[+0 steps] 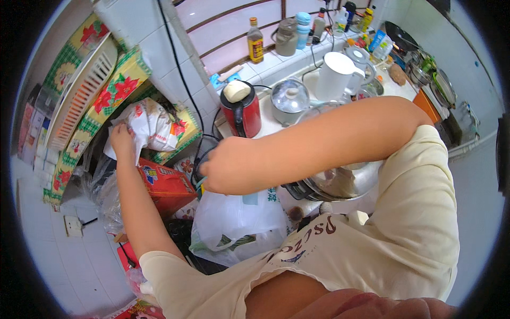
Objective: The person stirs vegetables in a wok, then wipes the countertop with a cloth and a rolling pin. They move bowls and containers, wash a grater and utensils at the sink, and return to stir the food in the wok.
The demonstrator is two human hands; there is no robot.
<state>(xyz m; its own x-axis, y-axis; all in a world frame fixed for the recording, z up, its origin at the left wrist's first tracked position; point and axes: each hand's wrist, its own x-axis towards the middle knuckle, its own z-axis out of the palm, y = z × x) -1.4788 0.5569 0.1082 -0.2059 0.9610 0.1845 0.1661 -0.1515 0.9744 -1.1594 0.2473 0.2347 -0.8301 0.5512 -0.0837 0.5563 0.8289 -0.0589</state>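
Note:
My left hand (123, 139) reaches onto a lower shelf and touches a crumpled white plastic bag with red print (149, 123); whether its fingers grip the bag is not plain. My right arm crosses in front of me, and my right hand (223, 165), seen from its back, is over the top of a translucent white plastic bag (239, 211). A teal strip shows by its fingertips, but its fingers are mostly hidden. A red box (165, 187) lies between my arms. Just beyond my right hand stands a red electric kettle (249, 113) with a pale lid.
On the counter are a lidded metal pot (290, 101), a white pitcher (334, 75) and a metal pan (346, 185) partly under my right arm. A glass bottle (255, 42) stands on the tiled ledge. A white plastic basket (81, 95) sits on the upper left shelf. Black cords hang by the wall.

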